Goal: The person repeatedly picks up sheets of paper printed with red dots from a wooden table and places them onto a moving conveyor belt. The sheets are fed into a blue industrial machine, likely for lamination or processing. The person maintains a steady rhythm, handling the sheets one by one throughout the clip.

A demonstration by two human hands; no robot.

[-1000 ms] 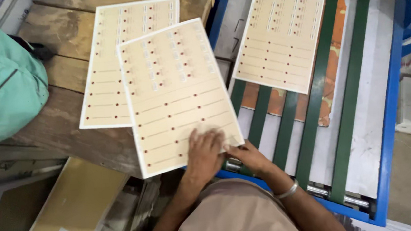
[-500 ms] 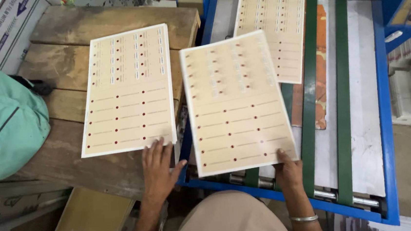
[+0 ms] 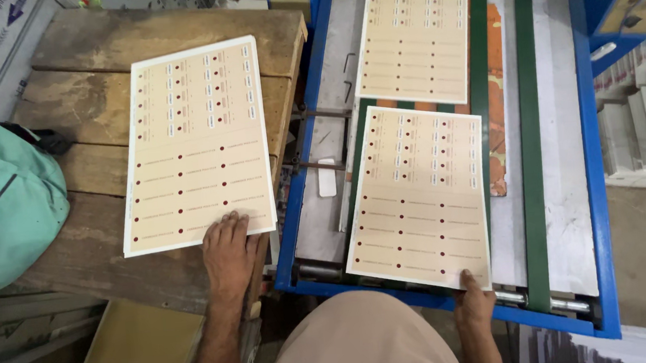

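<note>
Two cream sheets in play here. The left sheet point(image 3: 196, 145) lies flat on the worktop, left of centre in the frame, a touch tilted, white border round it. Its upper half has small label blocks in columns; the lower half has long strips with dark red dots. The right sheet point(image 3: 419, 195) is the same print, lying flat in the lower middle-right of the frame, its bottom edge near the blue rim there.
</note>
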